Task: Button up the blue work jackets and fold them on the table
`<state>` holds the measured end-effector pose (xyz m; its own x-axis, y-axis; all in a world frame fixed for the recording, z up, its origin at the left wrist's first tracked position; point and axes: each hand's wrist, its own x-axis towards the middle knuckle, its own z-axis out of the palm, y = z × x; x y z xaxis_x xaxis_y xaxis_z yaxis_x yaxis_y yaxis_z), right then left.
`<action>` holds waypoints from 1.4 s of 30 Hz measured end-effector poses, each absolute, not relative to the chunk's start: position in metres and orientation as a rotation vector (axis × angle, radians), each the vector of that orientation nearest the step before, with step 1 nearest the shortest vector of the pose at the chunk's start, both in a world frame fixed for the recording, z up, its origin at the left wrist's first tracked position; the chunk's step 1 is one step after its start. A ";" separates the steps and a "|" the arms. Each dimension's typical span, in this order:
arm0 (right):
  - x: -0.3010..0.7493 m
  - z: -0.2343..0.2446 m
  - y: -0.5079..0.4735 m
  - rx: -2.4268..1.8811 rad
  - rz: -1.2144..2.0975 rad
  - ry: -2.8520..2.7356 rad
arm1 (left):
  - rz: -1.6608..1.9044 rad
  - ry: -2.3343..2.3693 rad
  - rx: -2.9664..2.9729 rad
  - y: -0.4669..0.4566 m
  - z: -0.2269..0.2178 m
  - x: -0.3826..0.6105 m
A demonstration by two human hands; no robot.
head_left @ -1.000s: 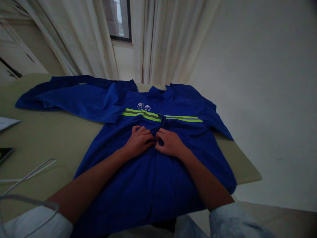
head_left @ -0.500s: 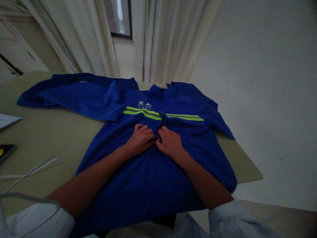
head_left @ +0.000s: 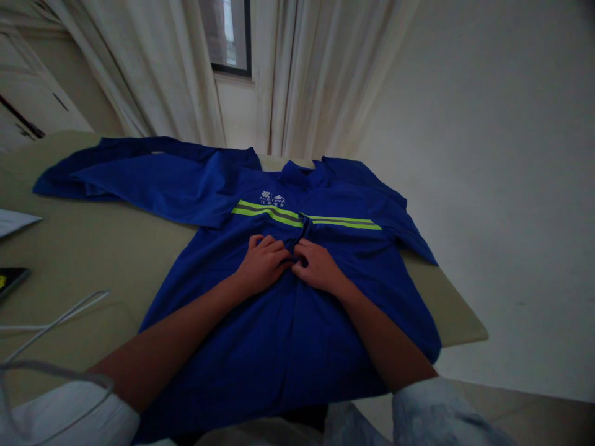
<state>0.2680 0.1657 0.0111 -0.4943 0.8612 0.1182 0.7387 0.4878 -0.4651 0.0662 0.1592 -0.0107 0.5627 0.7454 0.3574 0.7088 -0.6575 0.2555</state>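
A blue work jacket with a yellow-green and grey reflective stripe lies spread out, collar away from me. White lettering sits above the stripe. At the jacket's front edge, just below the stripe, my left hand is closed with its fingertips pinching the cloth. My right hand pinches the same front opening from the other side, its fingers almost touching the left ones. A short length of the front flap stands up above the hands. Whatever fastener is between the fingertips is hidden.
The jacket covers much of a beige table, whose right corner shows beyond it. On the left are a white cable, a dark flat object with a yellow mark and a pale sheet. Curtains hang behind the table.
Both hands stay at the same spot on the jacket front, with only slight finger movement. The whole view has shifted a little.
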 end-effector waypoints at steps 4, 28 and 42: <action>0.275 0.006 0.175 -1.138 0.734 -2.325 | 0.621 1.223 2.656 0.163 -0.012 0.065; 0.293 0.023 0.177 -1.031 0.921 -2.369 | 0.604 0.971 2.495 0.169 -0.017 0.057; 0.299 0.014 0.190 -1.180 0.766 -2.387 | 0.616 0.951 2.469 0.163 -0.013 0.066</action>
